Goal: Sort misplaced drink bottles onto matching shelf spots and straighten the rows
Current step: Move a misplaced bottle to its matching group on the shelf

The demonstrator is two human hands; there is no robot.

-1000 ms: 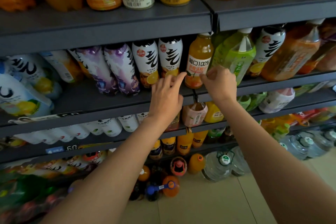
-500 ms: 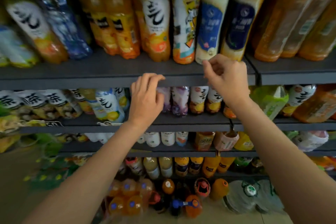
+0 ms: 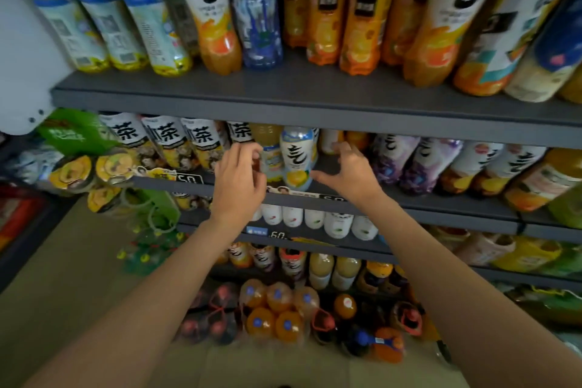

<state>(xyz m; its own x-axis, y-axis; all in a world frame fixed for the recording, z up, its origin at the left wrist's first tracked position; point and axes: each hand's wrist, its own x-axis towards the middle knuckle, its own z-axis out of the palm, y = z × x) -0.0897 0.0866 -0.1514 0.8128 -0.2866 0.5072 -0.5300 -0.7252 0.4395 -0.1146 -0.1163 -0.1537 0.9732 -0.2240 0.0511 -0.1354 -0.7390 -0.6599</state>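
On the second shelf (image 3: pixel 315 197) a white and light-blue bottle with a lemon picture (image 3: pixel 297 161) stands between my two hands. A yellow juice bottle with a blue label (image 3: pixel 270 154) leans just left of it. My left hand (image 3: pixel 239 181) hovers in front of the tea bottles (image 3: pixel 163 142), fingers loosely curled beside the yellow bottle, with no grip visible. My right hand (image 3: pixel 349 172) is right of the lemon bottle, fingers spread and thumb pointing at the bottle's base, holding nothing.
The top shelf (image 3: pixel 283 98) holds tall orange juice bottles (image 3: pixel 362 25), a blue water bottle (image 3: pixel 258 16) and pale-labelled bottles (image 3: pixel 132 28). Purple-labelled bottles (image 3: pixel 409 157) stand right of my right hand. Small white bottles (image 3: pixel 315 219) fill the shelf below. Packs of bottles (image 3: pixel 277 312) sit on the floor.
Both hands dropped from the top shelf's edge to the second shelf and now flank the lemon bottle. The view has shifted left and closer.
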